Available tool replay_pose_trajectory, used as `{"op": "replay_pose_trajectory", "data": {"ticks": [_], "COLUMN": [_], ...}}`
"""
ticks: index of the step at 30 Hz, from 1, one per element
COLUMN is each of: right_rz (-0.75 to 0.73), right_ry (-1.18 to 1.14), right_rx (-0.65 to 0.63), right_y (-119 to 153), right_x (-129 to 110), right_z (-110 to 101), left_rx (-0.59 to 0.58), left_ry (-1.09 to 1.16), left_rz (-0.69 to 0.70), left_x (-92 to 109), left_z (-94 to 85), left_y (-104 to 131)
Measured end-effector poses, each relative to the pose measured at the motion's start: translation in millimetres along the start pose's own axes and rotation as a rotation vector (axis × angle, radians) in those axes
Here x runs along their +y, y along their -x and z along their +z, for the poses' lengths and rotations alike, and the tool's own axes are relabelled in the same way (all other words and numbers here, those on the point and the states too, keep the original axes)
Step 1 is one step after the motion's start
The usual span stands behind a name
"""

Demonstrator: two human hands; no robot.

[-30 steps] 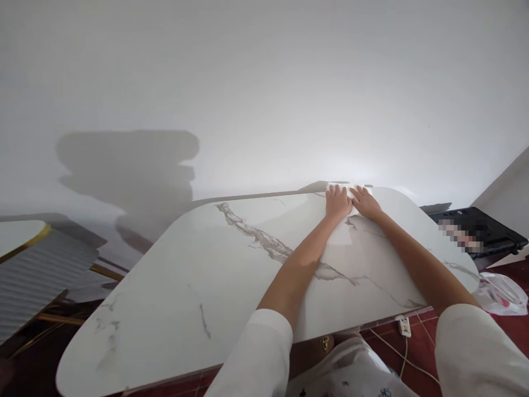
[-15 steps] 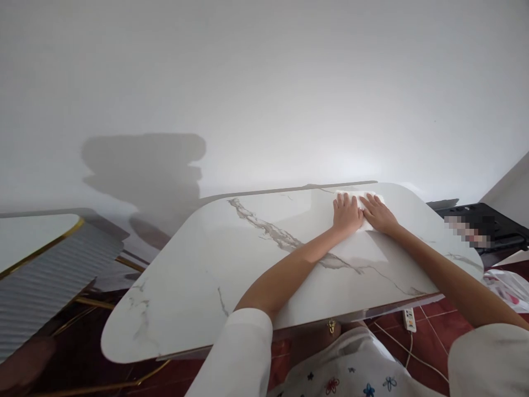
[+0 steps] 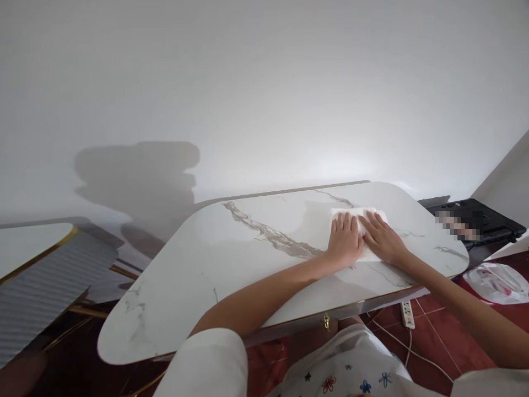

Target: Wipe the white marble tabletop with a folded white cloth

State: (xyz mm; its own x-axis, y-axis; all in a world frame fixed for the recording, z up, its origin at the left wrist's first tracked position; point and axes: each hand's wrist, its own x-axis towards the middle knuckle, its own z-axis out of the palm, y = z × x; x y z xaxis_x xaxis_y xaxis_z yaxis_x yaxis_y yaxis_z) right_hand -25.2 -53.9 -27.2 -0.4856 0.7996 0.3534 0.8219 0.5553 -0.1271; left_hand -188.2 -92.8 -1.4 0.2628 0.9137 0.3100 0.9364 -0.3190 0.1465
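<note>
A white cloth point(image 3: 338, 215) lies flat on the white marble-patterned tabletop point(image 3: 185, 275), right of its middle. My left hand point(image 3: 345, 238) presses down on the cloth's left part with its fingers spread. Beside it, my right hand point(image 3: 382, 237) rests on the right part, fingers stretched out and apart. The two hands touch or nearly touch at the thumbs. Neither one is wrapped round the cloth.
A pale wall point(image 3: 264, 99) stands behind the tabletop. Another table point(image 3: 33, 245) with gold trim is at the left. At the right are a black case point(image 3: 491, 220) and a white plastic bag point(image 3: 496, 284). A power strip point(image 3: 407, 315) lies on the red floor.
Both hands and the cloth have moved back across the tabletop toward me. The hands remain spread on the cloth. The view has shifted slightly.
</note>
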Motion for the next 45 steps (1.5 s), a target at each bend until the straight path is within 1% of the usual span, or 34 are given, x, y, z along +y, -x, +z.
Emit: {"op": "replay_pose_trajectory", "data": {"ticks": [4,8,14,19,22,26,31,36,41,45], "right_rz": [-0.03,-0.03,-0.065,-0.039,-0.041,-0.039,-0.041,-0.046,0.04,0.036], "right_ry": [-0.007,-0.011,-0.018,0.012,0.035,0.056,0.095,0.098,0.088,0.091], "right_rx": [-0.006,-0.005,0.012,0.026,0.025,0.028,0.029,0.029,0.012,0.006], "right_y": [20.9,36.6,52.2,54.1,47.6,32.1,6.3,-20.2,-44.5,-65.8], "right_x": [-8.5,-8.2,8.1,25.0,37.7,57.7,75.6,80.3,77.3,78.5], "right_z": [-6.7,-10.2,-14.0,-17.1,-16.9,-12.9,-5.8,2.7,10.3,15.7], "left_rx": [0.002,0.002,0.027,0.053,0.064,0.08,0.047,0.035,0.05,0.049], "left_ry": [0.028,0.042,0.056,0.077,0.089,0.094,0.096,0.088,0.085,0.081], "left_rz": [0.016,0.039,0.086,0.11,0.112,0.11,0.087,0.058,0.044,0.033], "left_x": [6.3,15.9,31.3,39.3,42.1,42.9,35.6,20.4,3.9,-8.2], "left_z": [-3.9,-6.9,-2.9,4.4,8.4,14.9,20.4,22.2,26.8,29.2], "left_y": [20.7,30.8,27.8,16.1,5.2,-14.8,-42.0,-61.9,-79.2,-93.7]}}
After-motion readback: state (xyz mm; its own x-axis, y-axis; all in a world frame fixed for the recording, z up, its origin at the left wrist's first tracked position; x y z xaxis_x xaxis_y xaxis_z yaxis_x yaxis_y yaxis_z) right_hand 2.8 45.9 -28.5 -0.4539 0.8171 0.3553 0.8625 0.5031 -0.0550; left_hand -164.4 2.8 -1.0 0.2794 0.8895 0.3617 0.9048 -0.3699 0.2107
